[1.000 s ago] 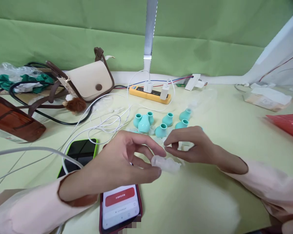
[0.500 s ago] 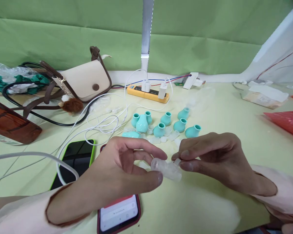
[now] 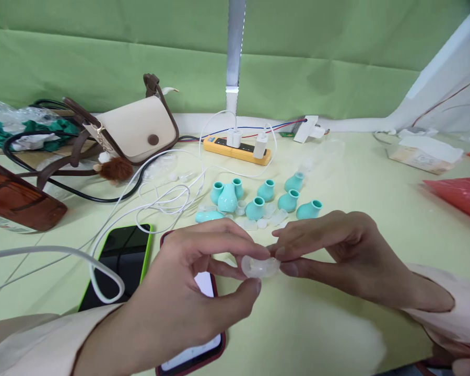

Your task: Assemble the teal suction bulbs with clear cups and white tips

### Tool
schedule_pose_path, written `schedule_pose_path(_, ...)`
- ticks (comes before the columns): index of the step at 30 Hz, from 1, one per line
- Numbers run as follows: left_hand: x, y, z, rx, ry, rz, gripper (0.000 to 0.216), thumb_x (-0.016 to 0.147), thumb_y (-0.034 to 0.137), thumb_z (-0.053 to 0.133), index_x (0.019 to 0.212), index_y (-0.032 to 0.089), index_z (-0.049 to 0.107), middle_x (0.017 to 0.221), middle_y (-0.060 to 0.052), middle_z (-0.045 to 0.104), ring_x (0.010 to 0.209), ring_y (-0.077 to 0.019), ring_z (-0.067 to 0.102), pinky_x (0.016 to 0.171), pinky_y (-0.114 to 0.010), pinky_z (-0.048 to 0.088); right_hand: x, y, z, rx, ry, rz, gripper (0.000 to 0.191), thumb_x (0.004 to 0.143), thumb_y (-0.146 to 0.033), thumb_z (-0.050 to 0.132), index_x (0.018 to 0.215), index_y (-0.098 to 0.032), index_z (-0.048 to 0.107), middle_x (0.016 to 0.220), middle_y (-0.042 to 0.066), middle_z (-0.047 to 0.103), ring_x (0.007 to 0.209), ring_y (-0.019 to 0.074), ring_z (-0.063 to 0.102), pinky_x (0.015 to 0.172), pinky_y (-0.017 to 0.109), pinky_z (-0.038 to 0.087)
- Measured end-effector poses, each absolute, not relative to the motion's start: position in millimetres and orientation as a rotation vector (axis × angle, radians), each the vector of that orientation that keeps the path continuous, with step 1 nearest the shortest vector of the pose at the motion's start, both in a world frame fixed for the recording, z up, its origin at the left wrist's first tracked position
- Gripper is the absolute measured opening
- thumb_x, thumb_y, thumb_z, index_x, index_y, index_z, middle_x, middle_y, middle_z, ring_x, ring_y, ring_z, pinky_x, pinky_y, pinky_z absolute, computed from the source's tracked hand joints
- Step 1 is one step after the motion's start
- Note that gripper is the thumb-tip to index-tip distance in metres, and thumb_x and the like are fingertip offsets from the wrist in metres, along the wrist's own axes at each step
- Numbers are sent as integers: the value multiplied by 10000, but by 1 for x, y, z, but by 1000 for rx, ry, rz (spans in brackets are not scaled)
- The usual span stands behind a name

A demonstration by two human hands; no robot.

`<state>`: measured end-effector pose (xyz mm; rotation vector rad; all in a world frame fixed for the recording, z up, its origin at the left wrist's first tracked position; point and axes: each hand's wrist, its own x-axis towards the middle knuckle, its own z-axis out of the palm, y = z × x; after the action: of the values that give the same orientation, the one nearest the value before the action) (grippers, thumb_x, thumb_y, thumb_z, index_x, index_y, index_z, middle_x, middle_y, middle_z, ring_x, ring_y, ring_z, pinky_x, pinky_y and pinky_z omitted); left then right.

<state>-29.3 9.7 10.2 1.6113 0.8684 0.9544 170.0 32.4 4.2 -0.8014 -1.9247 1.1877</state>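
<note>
Between my hands is a small, clear-whitish hollow piece point(image 3: 259, 267), its rounded end turned to the left. My left hand point(image 3: 203, 282) holds it around its left side, the index finger on top and the thumb just below. The thumb and fingertips of my right hand point(image 3: 332, 256) pinch its right end. Behind my hands stand several turquoise bulb-shaped pieces with round open necks, one of them this turquoise bulb point(image 3: 254, 209). Loose translucent pieces point(image 3: 246, 224) lie among them on the table.
A phone with a green case point(image 3: 119, 261) and a red-cased phone point(image 3: 218, 350) lie near my left arm. White cables point(image 3: 168, 198) coil at the left. A yellow power strip point(image 3: 235, 151), a cream handbag point(image 3: 135, 128) and a red plastic bag point(image 3: 464, 198) sit farther off.
The translucent piece has turned so that its length is foreshortened and its rounded end shows. My right hand has shifted slightly left, and the fingertips of both hands are closer together.
</note>
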Motion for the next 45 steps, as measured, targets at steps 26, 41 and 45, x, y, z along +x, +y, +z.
schedule_pose_path(26,-27,9,15,1688,839,926,254,693,18,579,831,206,679,816,-7,622,746,-96,601,629,-152,542,164,36,-3,-835,-1526,1927,152,679,-181,666,814,-114,640,715,45,637,662,123,610,625,256,525)
schedule_pose_path(41,-27,4,13,1742,866,907,294,715,35,567,871,263,667,820,31,619,738,-78,583,609,-155,508,162,34,-14,-790,-1453,1964,159,630,-180,702,761,-120,634,694,21,627,611,92,592,534,189,492)
schedule_pose_path(45,-28,2,12,1801,884,922,278,698,33,577,844,251,668,816,25,627,732,-93,581,634,-200,496,161,33,-16,-772,-1429,1954,155,609,-139,707,740,-121,624,688,15,616,596,75,561,536,181,486)
